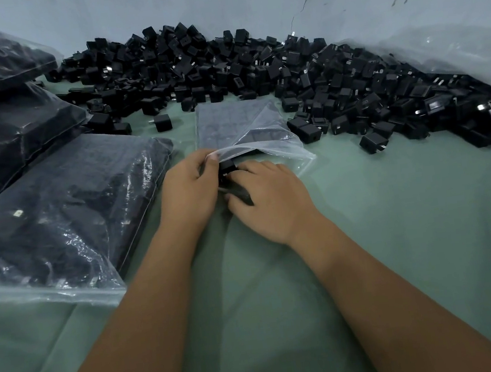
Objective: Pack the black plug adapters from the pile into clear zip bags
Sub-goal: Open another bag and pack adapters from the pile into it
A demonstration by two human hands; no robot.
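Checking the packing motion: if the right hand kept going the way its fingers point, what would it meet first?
The right hand points toward the open mouth of the zip bag, probably meeting the adapters already inside.

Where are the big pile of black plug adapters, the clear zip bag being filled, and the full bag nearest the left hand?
pile of black plug adapters (223, 65), head view, middle of the heap.
clear zip bag being filled (230, 122), head view, its flat upper side.
full clear bag of adapters (64, 208), head view, its top face.
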